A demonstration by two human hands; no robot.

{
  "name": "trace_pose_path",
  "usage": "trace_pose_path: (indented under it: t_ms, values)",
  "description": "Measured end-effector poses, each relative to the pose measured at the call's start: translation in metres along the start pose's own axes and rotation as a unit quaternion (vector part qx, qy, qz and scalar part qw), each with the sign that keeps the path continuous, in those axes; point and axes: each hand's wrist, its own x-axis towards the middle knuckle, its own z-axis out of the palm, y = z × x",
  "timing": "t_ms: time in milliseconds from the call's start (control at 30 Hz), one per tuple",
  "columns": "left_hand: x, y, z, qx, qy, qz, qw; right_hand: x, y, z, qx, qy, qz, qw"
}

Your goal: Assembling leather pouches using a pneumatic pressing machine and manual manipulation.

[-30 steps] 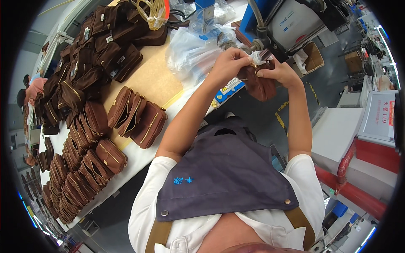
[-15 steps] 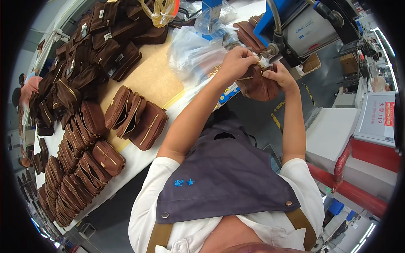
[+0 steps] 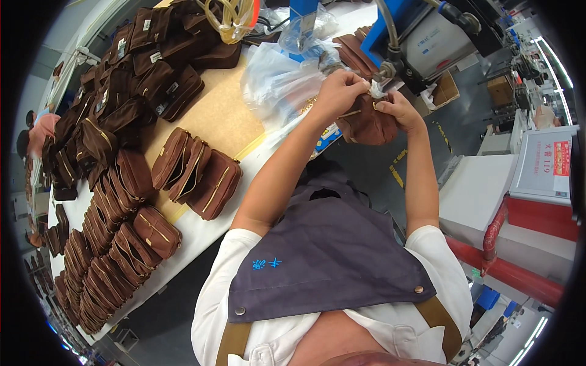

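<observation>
A small brown zip bag [image 3: 369, 126] hangs below my two hands, under the metal fitting of a blue-framed press [image 3: 376, 33]. My left hand [image 3: 340, 93] is closed in a pinch at the upper edge of the bag, its fingertips close to the fitting; the exact spot it grips is partly hidden. With the thumb on top, my right hand [image 3: 403, 113] grips the bag's right side. A whitish scrap [image 3: 376, 91] shows between the hands beside the press tip.
Rows of brown bags [image 3: 116, 262] stand along the left of the table [image 3: 232, 100], with darker bags [image 3: 146, 61] heaped behind. A few open bags [image 3: 195, 174] lie nearer. Clear plastic bags [image 3: 274, 76] sit left of the press. A red pipe [image 3: 519, 274] runs at right.
Both hands and the bag have shifted slightly left in the picture, as has the press. The grip looks much the same.
</observation>
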Motion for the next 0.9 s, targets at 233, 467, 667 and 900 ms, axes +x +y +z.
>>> trace_pose_path:
  t_ms: [233,467,667,900]
  values:
    - [0.003,-0.010,-0.001,-0.010,-0.001,0.026,1.000,-0.006,-0.012,0.007,-0.055,0.005,0.012,0.998]
    - [-0.024,0.010,0.009,0.024,0.058,0.021,0.998,-0.032,-0.055,0.065,-0.467,0.112,-0.052,0.875]
    - [-0.049,0.014,-0.016,0.257,0.072,0.129,0.955,-0.045,-0.061,0.057,-0.557,0.172,-0.053,0.811]
    - [-0.164,-0.038,-0.111,0.538,0.382,0.074,0.748,-0.083,-0.108,-0.088,-0.497,0.242,-0.029,0.833]
